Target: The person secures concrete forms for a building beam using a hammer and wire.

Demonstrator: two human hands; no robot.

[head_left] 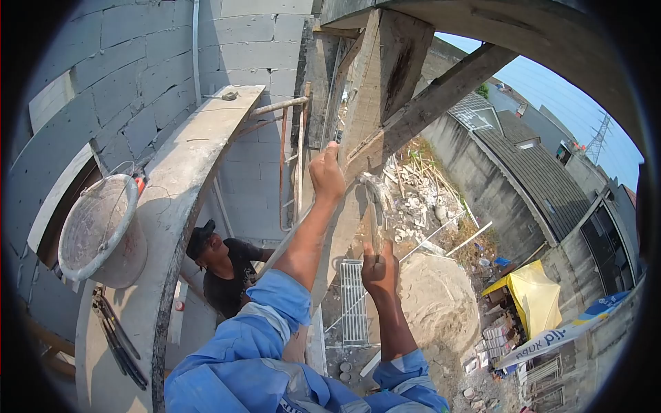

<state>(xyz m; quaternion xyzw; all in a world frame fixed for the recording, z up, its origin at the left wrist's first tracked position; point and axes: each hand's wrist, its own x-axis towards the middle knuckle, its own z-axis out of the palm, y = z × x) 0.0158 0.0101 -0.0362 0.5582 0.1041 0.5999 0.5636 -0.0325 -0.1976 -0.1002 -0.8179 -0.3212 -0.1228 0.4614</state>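
My right hand (pixel 380 268) is closed around the handle of a hammer (pixel 376 210). The hammer stands upright in my grip, its head at the top near the concrete beam below the timber post. My left hand (pixel 327 172) is raised higher, closed with the thumb pointing up, against the wooden post (pixel 365 96). A small dark thing shows just above its thumb; its kind is too small to tell. A diagonal wooden brace (pixel 441 96) meets the post beside my hands.
On the plank (pixel 186 155) at left stand a bucket (pixel 127 258) and long-handled cutters (pixel 118 341). A person (pixel 231 268) in a dark cap is below, beside scaffold tubes (pixel 284 165). Far below at right are a sand pile (pixel 441 296), rubble (pixel 430 196) and a yellow tarp (pixel 533 292).
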